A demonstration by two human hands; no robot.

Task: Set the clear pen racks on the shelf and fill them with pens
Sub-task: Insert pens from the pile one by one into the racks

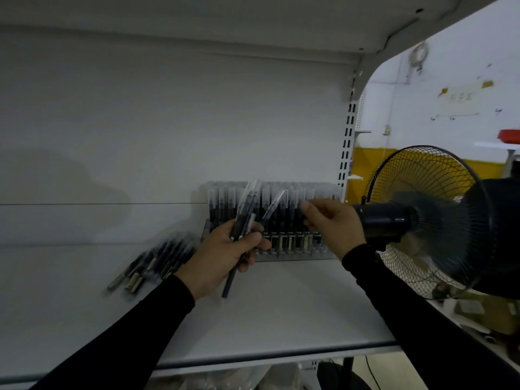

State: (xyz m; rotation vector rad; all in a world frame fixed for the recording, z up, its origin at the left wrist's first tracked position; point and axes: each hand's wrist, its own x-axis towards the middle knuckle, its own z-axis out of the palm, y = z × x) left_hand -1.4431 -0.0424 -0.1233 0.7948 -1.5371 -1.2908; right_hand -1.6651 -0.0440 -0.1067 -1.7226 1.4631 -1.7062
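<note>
A clear pen rack point(292, 250) stands at the back right of the white shelf point(281, 305), packed with several dark pens with clear caps point(281, 198). My left hand point(225, 257) grips a small bunch of the same pens point(244, 215) in front of the rack's left half; their caps point up and one barrel sticks out below the palm. My right hand point(329, 220) hovers before the rack's right part with fingers curled in a pinch; the blur hides whether it holds a pen. A loose pile of pens point(157, 260) lies on the shelf to the left.
A black and yellow standing fan point(433, 215) crowds the shelf's right end, close to my right forearm. The slotted shelf upright point(347, 147) rises just behind the rack. Another shelf board point(225, 18) hangs overhead. Bagged goods show below the shelf edge.
</note>
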